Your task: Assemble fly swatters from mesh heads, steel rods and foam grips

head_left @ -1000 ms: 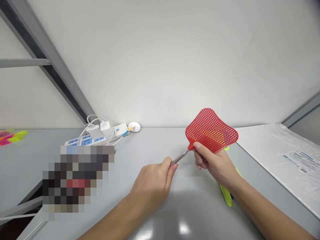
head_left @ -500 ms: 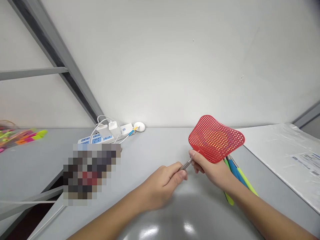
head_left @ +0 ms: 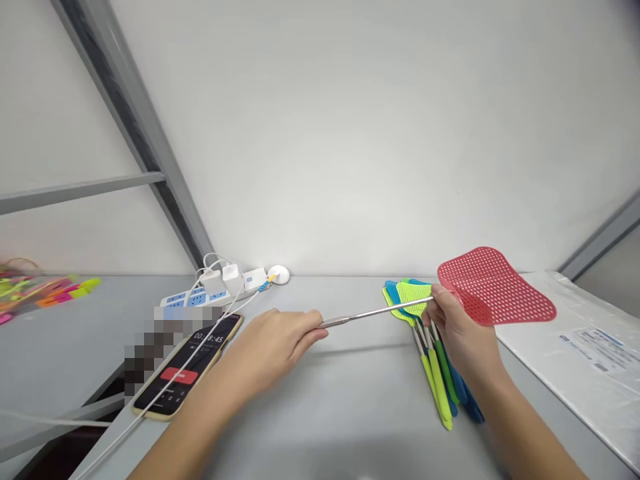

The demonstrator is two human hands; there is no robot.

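A red fly swatter [head_left: 505, 287] with a perforated head and a thin metal telescopic shaft is held across the desk in both hands. My left hand [head_left: 280, 343] is closed around its handle end, which is mostly hidden in the fist. My right hand [head_left: 463, 327] pinches the shaft close to the red head. Between and below the hands the shaft is drawn out long. Beneath my right hand lie several more fly swatters [head_left: 435, 380] in yellow-green, green and blue, heads towards the wall, partly covered by that hand.
On the left, a phone [head_left: 187, 370] showing a timer lies under a white cable, near a power strip [head_left: 195, 298] with plugged chargers [head_left: 233, 279]. A white package [head_left: 585, 340] lies at the right. Bright coloured items [head_left: 55, 293] sit at far left. A wall closes off the back.
My hands have moved apart, left hand leftwards and right hand rightwards. The swatter's metal shaft between them is now much longer, and the pile of swatters shows more fully.
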